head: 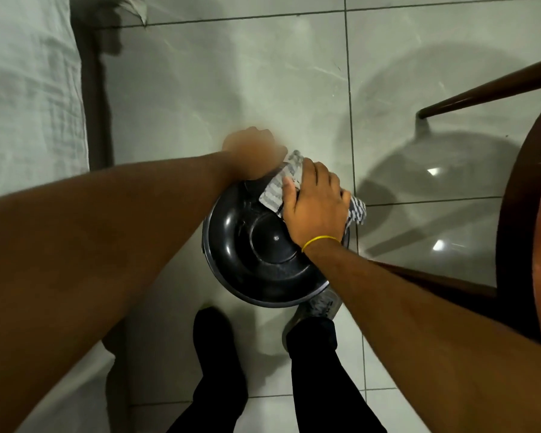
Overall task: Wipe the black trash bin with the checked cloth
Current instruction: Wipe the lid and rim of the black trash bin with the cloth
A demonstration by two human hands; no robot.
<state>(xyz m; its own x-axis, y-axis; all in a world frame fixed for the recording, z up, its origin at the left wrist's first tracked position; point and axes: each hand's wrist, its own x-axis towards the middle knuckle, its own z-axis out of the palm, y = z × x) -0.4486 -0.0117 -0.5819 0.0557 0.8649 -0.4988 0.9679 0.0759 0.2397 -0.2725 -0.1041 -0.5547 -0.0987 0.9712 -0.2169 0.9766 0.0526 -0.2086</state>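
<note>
The round black trash bin [256,245] stands on the tiled floor in front of my feet, seen from above with its glossy lid up. My right hand [316,207], a yellow band at its wrist, presses the grey-and-white checked cloth [278,189] onto the far right part of the lid. One end of the cloth sticks out past my fingers at the bin's right edge. My left hand [253,154] is blurred and curls over the far rim of the bin; its fingers are hidden behind the edge.
A bed with a pale sheet [28,89] runs along the left. A dark wooden round table edge [525,214] and its leg [487,92] crowd the right side. My two legs in black trousers [319,370] stand just behind the bin.
</note>
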